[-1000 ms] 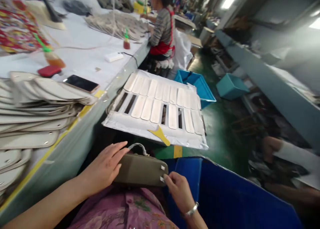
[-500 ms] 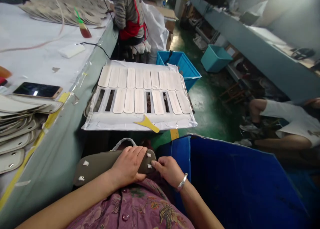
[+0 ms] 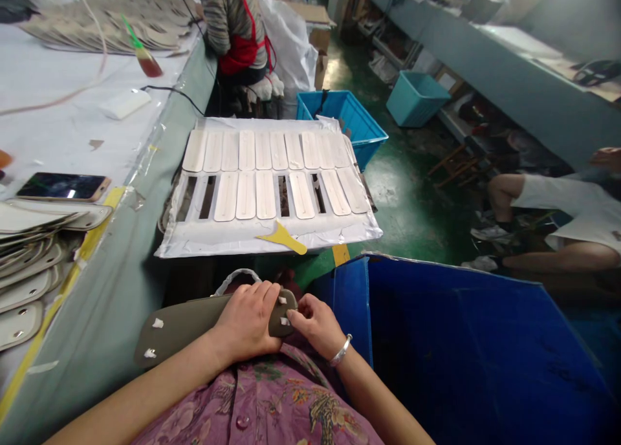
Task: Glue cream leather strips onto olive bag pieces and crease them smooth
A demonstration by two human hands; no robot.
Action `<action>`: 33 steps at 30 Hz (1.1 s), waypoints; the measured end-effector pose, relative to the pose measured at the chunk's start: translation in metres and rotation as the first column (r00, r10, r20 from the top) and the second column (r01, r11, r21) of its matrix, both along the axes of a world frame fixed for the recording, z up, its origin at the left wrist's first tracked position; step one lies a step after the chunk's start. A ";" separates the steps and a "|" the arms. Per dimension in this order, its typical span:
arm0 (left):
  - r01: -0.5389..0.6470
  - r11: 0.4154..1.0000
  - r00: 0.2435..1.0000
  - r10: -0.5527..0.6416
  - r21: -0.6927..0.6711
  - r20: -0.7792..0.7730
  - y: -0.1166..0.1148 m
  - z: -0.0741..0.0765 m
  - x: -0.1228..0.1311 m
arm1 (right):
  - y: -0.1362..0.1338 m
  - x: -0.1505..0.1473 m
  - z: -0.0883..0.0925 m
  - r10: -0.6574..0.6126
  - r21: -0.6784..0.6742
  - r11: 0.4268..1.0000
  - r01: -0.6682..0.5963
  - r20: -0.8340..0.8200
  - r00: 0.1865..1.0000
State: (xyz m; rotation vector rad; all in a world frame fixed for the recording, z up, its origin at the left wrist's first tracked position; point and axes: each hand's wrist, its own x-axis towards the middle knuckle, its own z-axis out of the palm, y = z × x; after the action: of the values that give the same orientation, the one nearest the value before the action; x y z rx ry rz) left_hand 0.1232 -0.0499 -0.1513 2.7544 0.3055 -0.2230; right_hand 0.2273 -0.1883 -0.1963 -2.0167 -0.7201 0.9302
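Head view: the left hand (image 3: pixel 247 322) lies across the right end of a flat olive-brown pad (image 3: pixel 184 325) resting over the lap. Its fingers (image 3: pixel 264 294) curl over the far edge and clamp the pad down. Just right of them, the right hand (image 3: pixel 315 322) has its fingertips pinched on a small white tab (image 3: pixel 285 320) at the pad's rounded end. Two more tabs sit at the other end, well left of both hands.

The work likely goes best with the left fingers pressing close beside the tab so the pad cannot flex. The right fingers should grip the tab low, at its root, and pull evenly rather than jerk.

A blue bin (image 3: pixel 436 341) stands just right of the right hand, and a tray (image 3: pixel 218 241) of white strips lies beyond both hands.
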 end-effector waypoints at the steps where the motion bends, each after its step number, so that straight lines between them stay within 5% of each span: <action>1: -0.005 1.000 1.000 0.005 -0.003 0.002 0.000 0.000 0.001 | 0.000 -0.004 -0.001 -0.034 0.034 0.999 0.034 -0.003 0.999; 8: -0.023 0.999 1.000 0.023 -0.023 -0.003 -0.001 -0.003 0.003 | -0.001 -0.021 -0.010 -0.135 0.305 0.942 0.138 -0.031 0.990; 12: -0.039 0.998 0.999 0.039 -0.044 0.004 0.001 -0.003 0.002 | 0.011 -0.021 -0.006 -0.127 0.260 0.953 0.158 -0.131 0.983; 18: -0.010 0.998 1.000 0.011 -0.058 0.012 0.003 0.002 -0.001 | 0.024 -0.021 -0.008 -0.112 0.145 0.982 0.120 -0.060 0.992; 21: 0.029 0.996 0.986 -0.014 -0.089 0.164 0.017 0.008 -0.020 | 0.020 -0.008 -0.018 0.002 0.106 0.994 -0.002 -0.005 1.000; 24: -0.147 0.974 0.916 0.199 -0.170 0.349 0.043 0.018 -0.071 | 0.021 0.002 -0.012 0.084 0.083 0.990 -0.116 0.319 0.944; 25: -0.287 0.933 0.858 0.351 -0.216 0.374 0.054 0.020 -0.093 | 0.026 0.001 -0.005 0.105 0.090 0.982 -0.167 0.478 0.872; 27: -0.604 0.709 0.643 0.703 -0.363 0.304 0.076 0.017 -0.137 | 0.045 -0.011 0.012 0.178 0.087 0.932 -0.351 0.734 0.655; 29: -0.682 0.470 0.515 0.853 -0.560 0.088 0.095 0.009 -0.171 | 0.073 -0.034 0.028 0.297 0.019 0.811 -0.584 0.847 0.440; 31: -0.631 0.296 0.519 0.848 -0.717 -0.107 0.106 0.001 -0.190 | 0.103 -0.061 0.037 0.412 -0.073 0.673 -0.736 0.864 0.291; 33: -0.551 0.229 0.588 0.789 -0.802 -0.179 0.109 -0.006 -0.195 | 0.128 -0.083 0.040 0.504 -0.155 0.569 -0.807 0.842 0.193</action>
State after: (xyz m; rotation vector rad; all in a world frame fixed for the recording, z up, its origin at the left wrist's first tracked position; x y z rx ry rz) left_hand -0.0716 0.0594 -0.1571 1.4635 1.0281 0.2277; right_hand 0.1443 -0.0605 -0.1562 -1.6856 -2.3198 0.0939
